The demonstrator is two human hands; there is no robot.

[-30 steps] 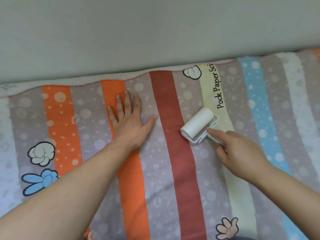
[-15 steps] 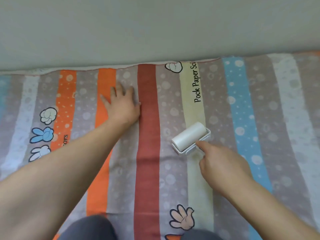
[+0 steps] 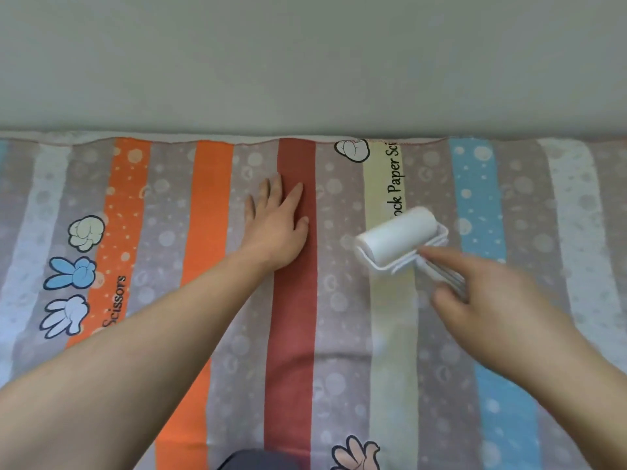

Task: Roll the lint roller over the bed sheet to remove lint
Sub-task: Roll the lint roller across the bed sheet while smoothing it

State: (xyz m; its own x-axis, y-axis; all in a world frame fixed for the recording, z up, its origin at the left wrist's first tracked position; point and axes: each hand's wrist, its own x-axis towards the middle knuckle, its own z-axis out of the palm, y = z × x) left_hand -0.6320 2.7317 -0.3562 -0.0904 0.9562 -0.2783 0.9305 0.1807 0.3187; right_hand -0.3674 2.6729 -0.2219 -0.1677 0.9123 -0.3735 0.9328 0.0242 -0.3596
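A white lint roller lies on the striped bed sheet, its drum across the pale yellow stripe, tilted up to the right. My right hand grips its handle from the lower right, index finger stretched along the frame. My left hand rests flat on the sheet to the roller's left, fingers straight, partly over the dark red stripe.
A plain grey-green wall rises right behind the sheet's far edge. Cartoon hand prints and the words "Rock Paper Scissors" mark the fabric. A dark piece of clothing shows at the bottom edge.
The roller has gone back up the yellow stripe toward the wall after rolling toward me. My left hand has slid right, from the orange stripe onto the red stripe.
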